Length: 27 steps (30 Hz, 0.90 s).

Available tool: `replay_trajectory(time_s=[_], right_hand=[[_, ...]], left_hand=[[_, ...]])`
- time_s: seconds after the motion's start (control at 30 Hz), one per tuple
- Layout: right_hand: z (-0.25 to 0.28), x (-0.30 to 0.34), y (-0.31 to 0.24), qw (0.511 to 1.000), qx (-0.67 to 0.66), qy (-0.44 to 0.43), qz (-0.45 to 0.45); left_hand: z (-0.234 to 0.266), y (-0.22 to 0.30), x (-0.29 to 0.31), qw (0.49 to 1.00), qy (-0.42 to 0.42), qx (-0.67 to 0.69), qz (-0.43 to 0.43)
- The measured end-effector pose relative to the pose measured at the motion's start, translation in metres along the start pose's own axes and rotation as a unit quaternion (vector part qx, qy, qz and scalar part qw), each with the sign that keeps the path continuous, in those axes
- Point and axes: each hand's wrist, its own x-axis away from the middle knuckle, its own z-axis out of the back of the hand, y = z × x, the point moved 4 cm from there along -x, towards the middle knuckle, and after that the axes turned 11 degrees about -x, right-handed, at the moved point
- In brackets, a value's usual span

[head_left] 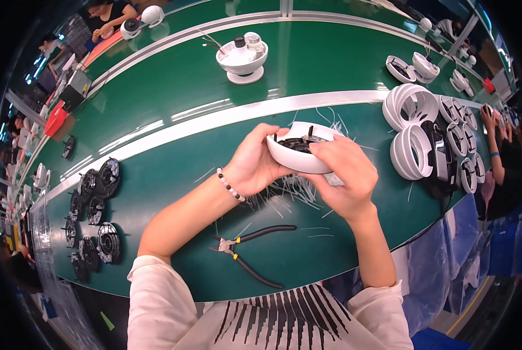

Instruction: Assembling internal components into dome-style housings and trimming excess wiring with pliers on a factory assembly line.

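Above the middle of the green bench I hold a white bowl-shaped plastic housing, its open side tilted up. Inside it sits a round black part with thin upright posts. My left hand, closed round the housing's left side, has its thumb near the rim. From the right, my right hand grips the other side, with fingers reaching over the rim to the black part; their tips are partly hidden. Below my hands lie many thin white plastic strips. Diagonal cutters with black handles rest nearer me, jaws apart.
Several round black assemblies are grouped at left. Stacked white round shells and white rings stand at right beside a black device. Beyond the metal rail, a white half-built unit stands on a green surface. Other people work farther off.
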Motion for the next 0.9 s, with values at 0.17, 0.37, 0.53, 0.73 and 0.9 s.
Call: replay_trajectory(time_s=[0.17,0.37,0.53,0.73,0.9], right_hand=[[-0.014,-0.011,-0.011,0.994,-0.043,-0.099,-0.014],[-0.026,-0.005,-0.044,0.992,0.032,-0.083,0.084],[-0.038,-0.003,-0.057,0.990,0.036,-0.072,0.113],[-0.044,-0.023,-0.064,0.987,-0.021,-0.115,0.112],[-0.041,-0.020,-0.070,0.984,-0.045,-0.120,0.127]], left_hand=[[0.034,0.014,0.038,0.999,0.028,-0.033,0.007],[0.029,0.021,0.053,0.997,-0.010,-0.056,-0.046],[0.036,0.022,0.079,0.992,0.008,-0.082,-0.090],[0.052,0.018,0.095,0.999,0.008,0.003,-0.039],[0.059,0.012,0.092,0.999,-0.022,0.004,-0.029]])
